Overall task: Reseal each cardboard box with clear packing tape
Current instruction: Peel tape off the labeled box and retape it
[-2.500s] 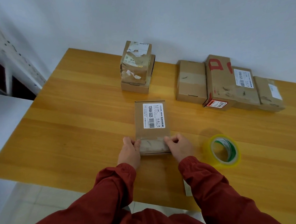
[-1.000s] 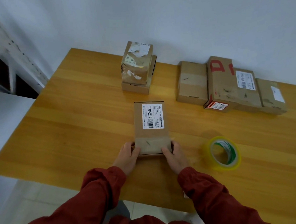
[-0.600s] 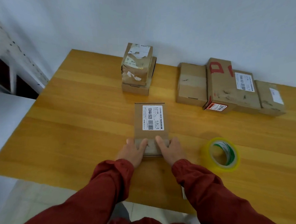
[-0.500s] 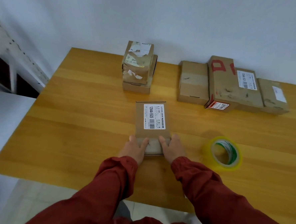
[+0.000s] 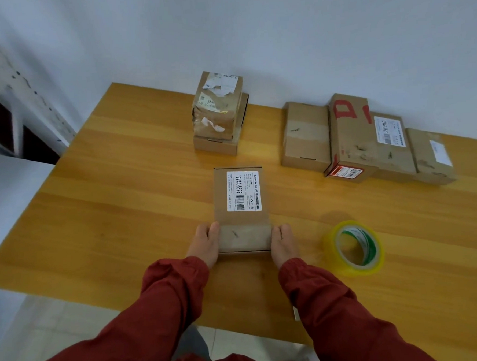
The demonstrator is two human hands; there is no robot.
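A small cardboard box [image 5: 240, 199] with a white barcode label lies flat on the wooden table [image 5: 121, 204] in front of me. A band of clear tape crosses its near end. My left hand [image 5: 205, 243] presses flat against the box's left side at that band. My right hand [image 5: 283, 240] presses against the right side in the same way. Both hands have straight fingers and hold nothing. A roll of clear packing tape [image 5: 354, 247] with a yellowish tint and green core lies on the table to the right of my right hand.
Two stacked boxes [image 5: 219, 114] stand at the back centre. A row of several boxes [image 5: 366, 139] lies at the back right against the white wall. A white shelf frame [image 5: 17, 90] stands left of the table. The table's near edge runs under my sleeves.
My hands slid from the top of the box's near end, out to its left and right sides. The box and the tape roll stayed put.
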